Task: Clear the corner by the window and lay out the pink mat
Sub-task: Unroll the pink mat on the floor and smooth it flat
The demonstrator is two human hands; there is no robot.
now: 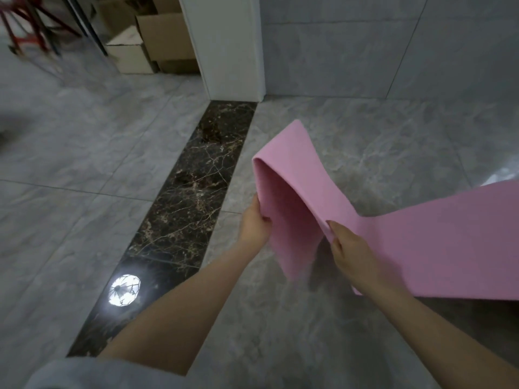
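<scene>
Dim, even indoor light on a glossy tiled floor (70,153). A ceiling lamp's round white reflection (125,290) glares off the dark marble strip (196,175). A soft shadow (320,265) sits beneath the raised pink mat (435,242). The top left corner is smeared with motion blur, and straight lines bend toward the edges

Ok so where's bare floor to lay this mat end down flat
Bare grey tile lies ahead of the mat, between the dark marble strip and the tiled wall. Left of the strip is bare too. Crowded: cardboard boxes and red legs beyond the white post. Both hands hold the mat.
</scene>
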